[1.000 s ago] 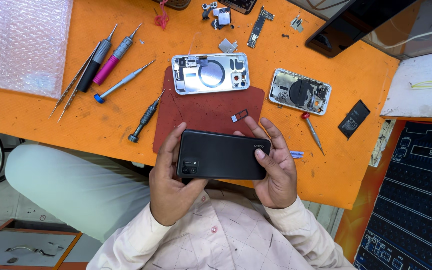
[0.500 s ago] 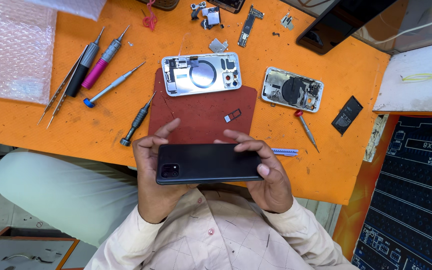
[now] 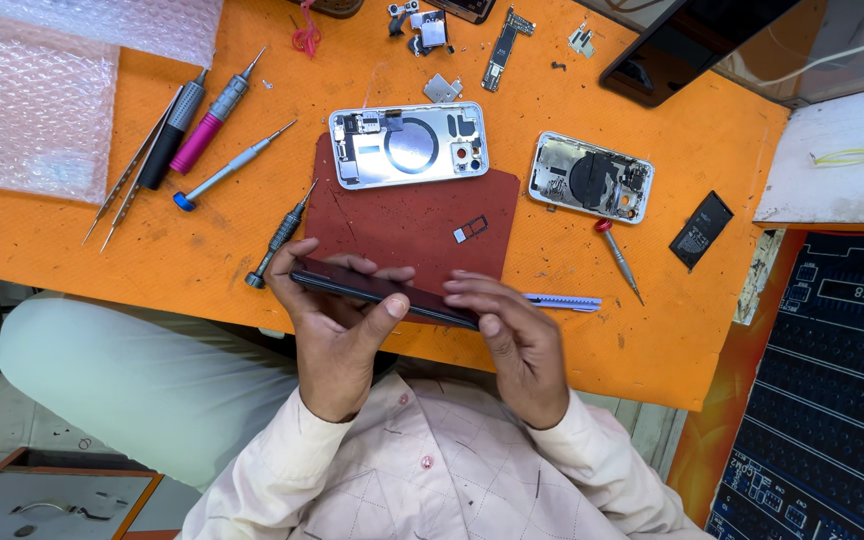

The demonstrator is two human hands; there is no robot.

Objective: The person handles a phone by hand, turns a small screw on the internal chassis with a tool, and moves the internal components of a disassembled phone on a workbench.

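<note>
On the orange worktable (image 3: 102,250), a sheet of clear bubble wrap (image 3: 32,110) lay far left, beside slim metal screwdrivers (image 3: 202,125). The left hand (image 3: 337,335) and right hand (image 3: 512,345) both gripped the flat black smartphone (image 3: 382,288), now tipped almost edge-on over the dark red mat (image 3: 402,225); a second before, its back faced the camera, so the person was turning it over. An opened silver phone housing (image 3: 409,145) lay beyond.

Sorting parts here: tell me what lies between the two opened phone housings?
Bare surface only: maroon mat edge, then orange table, between silver housing and smaller housing, per the head view.
</note>
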